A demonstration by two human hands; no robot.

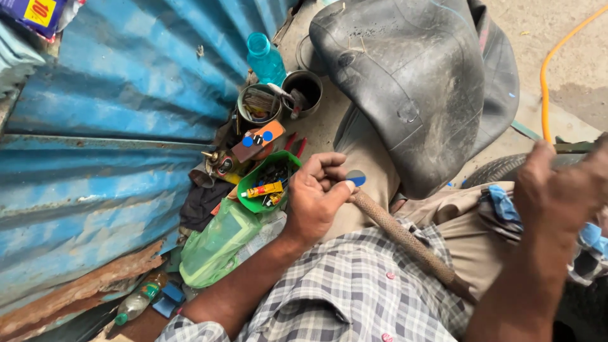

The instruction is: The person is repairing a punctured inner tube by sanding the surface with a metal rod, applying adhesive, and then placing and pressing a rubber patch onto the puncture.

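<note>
Right hand (pixel 557 190) blurred; blue cloth (pixel 505 204) half-hidden

The right hand (pixel 557 190) at the right edge is blurred — its fingers cannot be told apart, and the blue cloth (pixel 506 206) beneath it is half hidden. The black inner tube (pixel 411 82) runs off the top edge. The green bowl (pixel 256 190) holds bits too small to tell. The orange hose (pixel 544 76) leaves at upper right.

Blue corrugated metal wall (pixel 114 95) rusted at its foot, sandy concrete ground (pixel 557 25), flat daylight
</note>
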